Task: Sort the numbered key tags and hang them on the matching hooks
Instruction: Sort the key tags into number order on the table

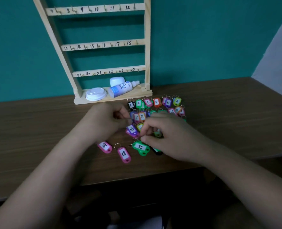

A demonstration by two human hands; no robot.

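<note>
A wooden hook rack [104, 44] leans on the teal wall, its rails numbered 7 to 24; the hooks I can see are bare. Coloured numbered key tags lie on the table in front of it. Tags 1 [131, 105] to 6 [177, 101] form a row, with 7 [136, 117] and 8 [142, 116] behind my hands. My left hand [107, 119] pinches at the ring end of purple tag 13 [131, 129]. My right hand [163, 136] curls its fingers over a green tag [158, 134], hiding other tags. Green 19 [140, 147], pink 18 [124, 153] and pink 24 [104, 146] lie nearest me.
On the rack's base sit a white cup lid [96, 94], a lying spray bottle [120, 89] and a white cap [116, 80]. The brown table's front edge [137, 179] runs below my forearms. Its right end meets a pale wall.
</note>
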